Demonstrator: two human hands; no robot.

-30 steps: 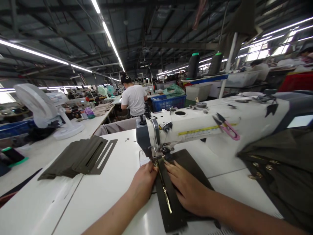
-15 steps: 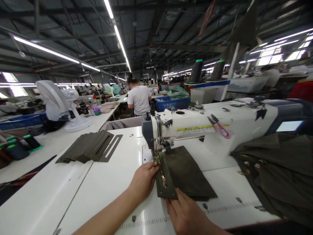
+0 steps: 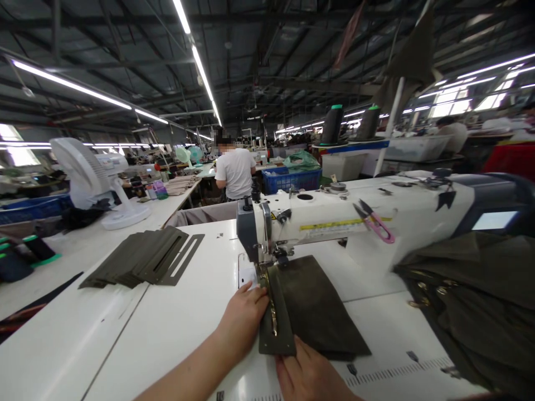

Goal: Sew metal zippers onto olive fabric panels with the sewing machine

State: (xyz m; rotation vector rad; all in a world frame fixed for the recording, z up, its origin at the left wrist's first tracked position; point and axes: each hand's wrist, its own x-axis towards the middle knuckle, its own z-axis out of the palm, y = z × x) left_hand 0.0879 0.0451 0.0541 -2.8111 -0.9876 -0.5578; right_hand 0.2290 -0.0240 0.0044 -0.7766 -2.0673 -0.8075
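Observation:
A dark olive panel (image 3: 281,334) with a gold zipper (image 3: 273,317) set along its slot reaches under the presser foot of the white sewing machine (image 3: 324,214). A larger olive fabric piece (image 3: 317,306) lies beside and partly beneath it on the right. My left hand (image 3: 244,314) rests on the panel's left edge close to the needle area, its fingers stretched forward and lying on the cloth. Around the panel's near right corner, my right hand (image 3: 307,367) pinches the edge between thumb and fingers. The thumb of the left hand is hidden.
Slotted olive panels (image 3: 137,259) are fanned out on the table at left, near a white fan (image 3: 96,178). Pink-handled snips (image 3: 374,220) lie against the machine arm. Bunched olive fabric with gold hardware (image 3: 463,301) fills the right side. Another person (image 3: 236,170) works ahead.
The whole view has shifted slightly. The zipper's pull now lies more in line with the slot. Both hands keep their places on the panel, which is still under the presser foot.

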